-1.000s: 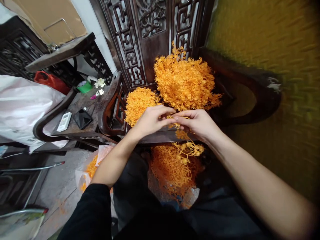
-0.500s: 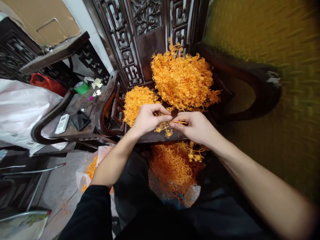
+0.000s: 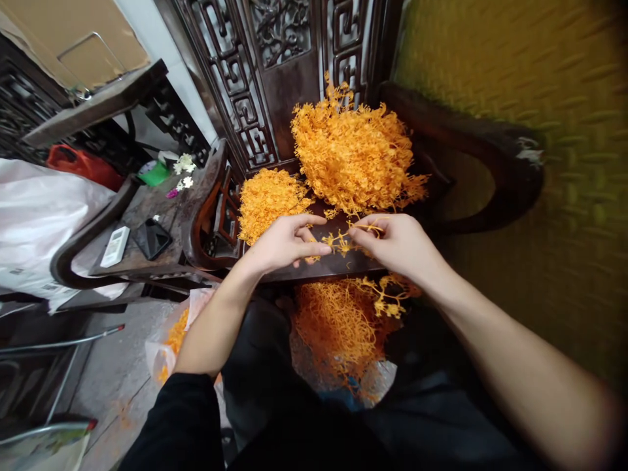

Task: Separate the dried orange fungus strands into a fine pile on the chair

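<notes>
My right hand (image 3: 392, 239) pinches an orange plastic flower stem (image 3: 343, 244) whose small blossoms point toward my left hand. My left hand (image 3: 292, 242) is open, thumb and fingers apart, just left of those blossoms. Behind my hands, a large heap of orange plastic sprigs (image 3: 353, 160) rests against the chair back. To its left lies a smaller pile of orange pieces (image 3: 272, 201). Below the seat edge, between my legs, is a tangle of thin orange stems (image 3: 338, 320) in a bag. A branched orange sprig (image 3: 390, 302) hangs beneath my right hand.
A dark carved wooden chair (image 3: 292, 91) holds the piles, its curved armrest (image 3: 524, 173) at right. On the left chair lie a white remote-like object (image 3: 116, 246) and a black angular object (image 3: 152, 238). A bag with orange pieces (image 3: 159, 353) stands on the floor.
My hands have moved apart. The left has opened, and the right has drawn slightly right with the stem. The whole view has shifted a little.
</notes>
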A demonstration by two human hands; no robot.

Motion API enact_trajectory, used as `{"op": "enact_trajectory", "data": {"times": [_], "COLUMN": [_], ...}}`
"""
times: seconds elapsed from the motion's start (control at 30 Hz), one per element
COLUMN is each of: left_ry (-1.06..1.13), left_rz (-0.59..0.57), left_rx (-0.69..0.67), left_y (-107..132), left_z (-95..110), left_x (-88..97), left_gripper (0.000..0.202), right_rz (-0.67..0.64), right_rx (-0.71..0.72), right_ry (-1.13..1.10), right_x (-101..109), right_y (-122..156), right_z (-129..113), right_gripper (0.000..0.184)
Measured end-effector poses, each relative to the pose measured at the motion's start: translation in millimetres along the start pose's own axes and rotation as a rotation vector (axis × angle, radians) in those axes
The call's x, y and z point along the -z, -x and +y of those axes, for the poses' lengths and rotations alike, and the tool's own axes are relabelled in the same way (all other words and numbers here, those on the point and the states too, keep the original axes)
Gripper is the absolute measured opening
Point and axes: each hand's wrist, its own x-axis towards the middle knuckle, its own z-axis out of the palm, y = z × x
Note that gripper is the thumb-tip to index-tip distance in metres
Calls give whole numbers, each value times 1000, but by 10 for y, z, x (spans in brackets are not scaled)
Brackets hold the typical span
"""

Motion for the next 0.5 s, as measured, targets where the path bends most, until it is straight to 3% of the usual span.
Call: {"op": "enact_trajectory", "data": {"times": [0.1,0.23,0.37,0.5], "left_ry": [-25,-195,-243,24], "left_rz": [68,203,323,532], "left_rx": [-29,-91,-224,-269], "left_y": [-16,-114,-134,-58], "left_z": [5,-39,-30,-11], "left_x": [-44,-132,-107,97], "left_gripper": [52,16,10,14], "right_rz": [39,35,-12,272], "right_rx": [-20,-36,-4,-107], "right_ry": [29,-41,-144,-335], "right_x": [-20,-73,-31,157], "right_y": [0,14,-2,-94], "right_z": [-39,-107,-74,96], "right_gripper": [23,22,26,32]}}
